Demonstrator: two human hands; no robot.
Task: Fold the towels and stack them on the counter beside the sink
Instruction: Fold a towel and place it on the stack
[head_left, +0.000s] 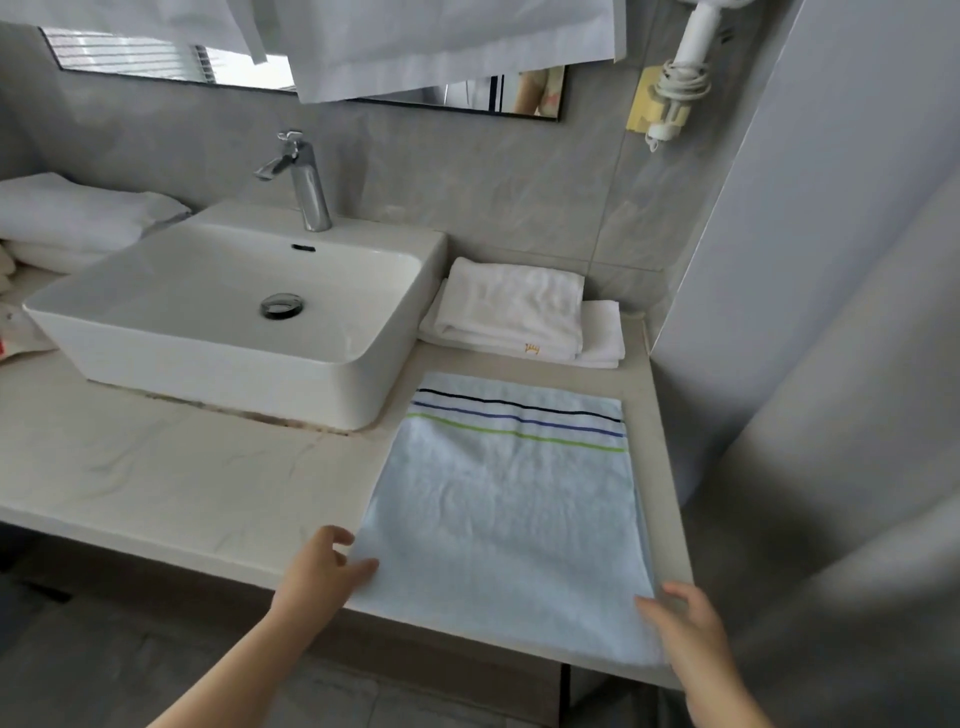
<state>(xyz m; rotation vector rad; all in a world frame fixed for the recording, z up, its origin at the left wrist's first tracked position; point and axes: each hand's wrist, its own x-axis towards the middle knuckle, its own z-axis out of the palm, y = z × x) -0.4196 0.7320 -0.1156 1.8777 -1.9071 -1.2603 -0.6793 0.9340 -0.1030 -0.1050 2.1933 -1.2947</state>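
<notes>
The striped towel (509, 499) is laid flat on the counter (182, 483) right of the sink (234, 291). Its near-left corner is pinched by the left hand (322, 569); the grip of the right hand (688, 621) at the near-right corner cannot be determined. For the fold judged in hand, both corners must be carried toward the stripes.

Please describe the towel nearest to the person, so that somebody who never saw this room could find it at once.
Find the white sink; to its right the counter runs to the wall. At the counter's front edge lies the light blue towel, flat. Unlike the folded white towels behind it, it has black, blue and green stripes.
</notes>
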